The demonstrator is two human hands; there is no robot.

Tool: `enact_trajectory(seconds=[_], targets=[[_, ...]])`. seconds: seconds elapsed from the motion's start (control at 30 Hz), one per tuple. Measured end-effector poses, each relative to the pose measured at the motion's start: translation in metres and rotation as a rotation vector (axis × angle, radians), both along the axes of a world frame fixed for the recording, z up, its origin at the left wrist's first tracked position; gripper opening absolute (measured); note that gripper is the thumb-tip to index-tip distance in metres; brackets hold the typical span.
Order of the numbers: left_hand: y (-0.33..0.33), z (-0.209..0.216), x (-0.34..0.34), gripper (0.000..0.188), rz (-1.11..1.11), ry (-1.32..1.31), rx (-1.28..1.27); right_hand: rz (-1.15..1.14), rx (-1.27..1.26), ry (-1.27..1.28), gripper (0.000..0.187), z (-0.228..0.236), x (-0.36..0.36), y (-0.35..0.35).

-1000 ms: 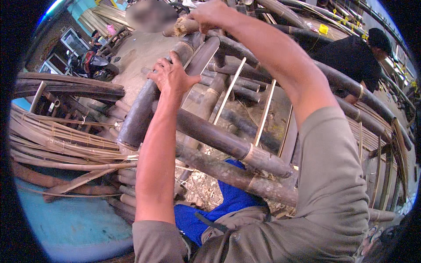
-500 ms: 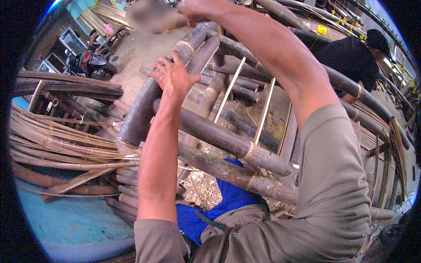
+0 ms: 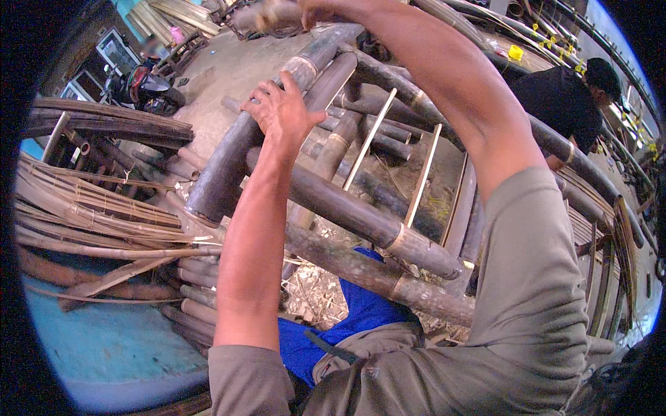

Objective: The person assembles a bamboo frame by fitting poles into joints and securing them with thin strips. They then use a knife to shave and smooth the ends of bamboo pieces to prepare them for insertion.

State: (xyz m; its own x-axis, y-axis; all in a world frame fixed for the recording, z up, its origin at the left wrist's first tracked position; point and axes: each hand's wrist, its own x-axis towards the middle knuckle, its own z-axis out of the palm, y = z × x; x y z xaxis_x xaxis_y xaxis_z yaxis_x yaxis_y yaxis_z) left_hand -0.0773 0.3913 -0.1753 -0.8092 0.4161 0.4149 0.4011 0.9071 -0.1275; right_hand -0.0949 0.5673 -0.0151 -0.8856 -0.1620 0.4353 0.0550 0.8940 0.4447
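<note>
A frame of dark bamboo poles stands tilted in front of me. My left hand (image 3: 281, 107) lies over its thick left pole (image 3: 225, 163), fingers spread and thumb sticking out to the right. At the top edge my right hand (image 3: 318, 12) is closed, near the far end of that pole. A brown, thick, club-like thing (image 3: 267, 15) extends leftward from it, smeared by motion, so its kind is unclear. A dark crosspiece (image 3: 347, 208) runs from the left pole toward the lower right. Thin pale bamboo slats (image 3: 372, 135) span the middle of the frame.
Bundled bamboo strips (image 3: 90, 201) and cut poles lie on the left, by a turquoise floor patch (image 3: 125, 347). A motorcycle (image 3: 149, 87) stands at the back left. On the right a person in black (image 3: 558, 104) bends down. Bamboo shavings (image 3: 319, 295) litter the ground below.
The view has shifted slightly, so the frame sits a little farther right. The brown thing by my right hand now shows as a motion smear. My left hand stays on the pole.
</note>
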Motion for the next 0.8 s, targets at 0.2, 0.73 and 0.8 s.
enact_trajectory(seconds=[0.2,0.73,0.8], targets=[[-0.007,-0.005,-0.002,0.119,0.002,-0.002,-0.026,0.075,-0.201,-0.097,0.039,-0.064,0.012,-0.015],[-0.220,-0.004,0.014,0.048,0.097,-0.041,0.487,-0.008,-0.237,-0.105,0.082,-0.091,0.022,-0.022],[-0.212,-0.011,0.014,0.045,0.133,0.011,0.658,0.088,-0.271,-0.158,0.083,-0.086,0.042,-0.035]])
